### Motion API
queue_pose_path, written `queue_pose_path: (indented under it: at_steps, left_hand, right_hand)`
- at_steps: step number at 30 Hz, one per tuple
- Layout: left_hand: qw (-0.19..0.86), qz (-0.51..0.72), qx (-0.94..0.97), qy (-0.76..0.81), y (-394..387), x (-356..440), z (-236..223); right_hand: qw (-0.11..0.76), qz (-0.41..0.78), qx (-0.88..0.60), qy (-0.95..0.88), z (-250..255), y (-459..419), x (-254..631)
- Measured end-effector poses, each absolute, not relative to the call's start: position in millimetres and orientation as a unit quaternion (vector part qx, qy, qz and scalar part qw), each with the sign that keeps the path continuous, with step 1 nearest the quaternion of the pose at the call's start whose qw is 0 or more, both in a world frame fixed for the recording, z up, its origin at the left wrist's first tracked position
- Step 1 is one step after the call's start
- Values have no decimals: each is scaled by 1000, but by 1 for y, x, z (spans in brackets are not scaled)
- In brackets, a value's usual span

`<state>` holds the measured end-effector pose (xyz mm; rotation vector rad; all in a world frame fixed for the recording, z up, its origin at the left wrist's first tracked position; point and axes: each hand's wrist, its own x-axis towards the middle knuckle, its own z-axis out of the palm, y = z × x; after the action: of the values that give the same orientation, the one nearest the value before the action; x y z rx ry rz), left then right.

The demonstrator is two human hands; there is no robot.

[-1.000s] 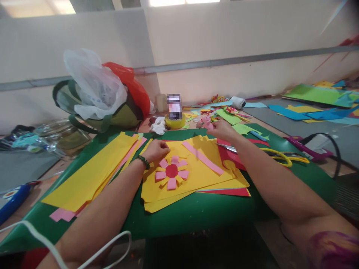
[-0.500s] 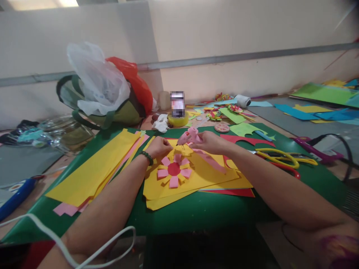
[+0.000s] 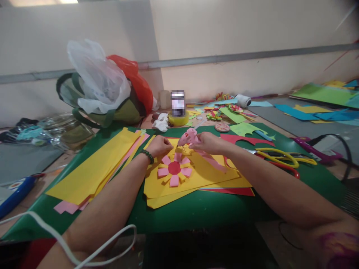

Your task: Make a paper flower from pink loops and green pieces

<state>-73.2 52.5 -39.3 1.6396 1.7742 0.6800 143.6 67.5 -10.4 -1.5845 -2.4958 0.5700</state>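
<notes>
My right hand (image 3: 209, 142) is wrapped round a pink hot glue gun (image 3: 188, 136), whose nozzle points down and left. A clear glue stick juts from its back. Left of the nozzle, my left hand (image 3: 160, 146) has its fingers pinched together; what they hold, if anything, is too small to make out. Just below both hands lies a paper flower (image 3: 174, 168) with a red round centre and pink and yellow strip petals. It rests on stacked yellow paper sheets (image 3: 207, 175). A bead bracelet (image 3: 148, 156) circles my left wrist.
Yellow strips (image 3: 92, 168) lie to the left on the green mat (image 3: 174, 220). Scissors with yellow handles (image 3: 276, 155) are right of my right forearm. Behind stand a bag (image 3: 123, 112) and a tape roll (image 3: 178, 119) with a phone. A white cable (image 3: 47, 228) loops at the lower left.
The glue gun has dipped slightly, its nozzle now lower and close to the yellow paper near my left fingers. My left hand has barely moved.
</notes>
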Motion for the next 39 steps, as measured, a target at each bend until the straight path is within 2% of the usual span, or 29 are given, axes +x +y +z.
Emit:
queue_pose_path:
  at_steps: [10,12,15,18,21,24,29,32,35,37,39]
  left_hand:
    - [317,263,613,674,51,-72,-39]
    - [323,271,605,676,50,-72,-38]
    - [334,295,585,678,49,-73,-35]
    - [352,328,568,668,47,-74,-30]
    - [440,416,521,602,45,-75,-24]
    - [532,513,437,512,44,-75,-19]
    - [560,560,387,473,40,-71,-14]
    - [565,575,371,461,36,-66,-12]
    - [556,596,355,458,32,-60,-11]
    - [552,612,338,454,30,-56,-9]
    - [557,621,323,447,26,-51,-8]
  right_hand:
    - [75,202,-507,-834,-10,70,147]
    - [121,225,-503,-826,-9,72,152]
    - [246,243,-495,-797,-11,81,160]
    - [311,200,-527,-765,-15,96,167]
    - [294,144,-576,-749,-22,112,173]
    - [238,116,-605,-750,-32,123,178]
    - [141,100,-633,-754,-38,129,179]
    - [85,98,-632,-764,-25,121,184]
    - [27,41,-640,-767,-6,104,189]
    - [55,15,-591,-805,2,90,186]
    - [161,-2,-473,-866,3,75,177]
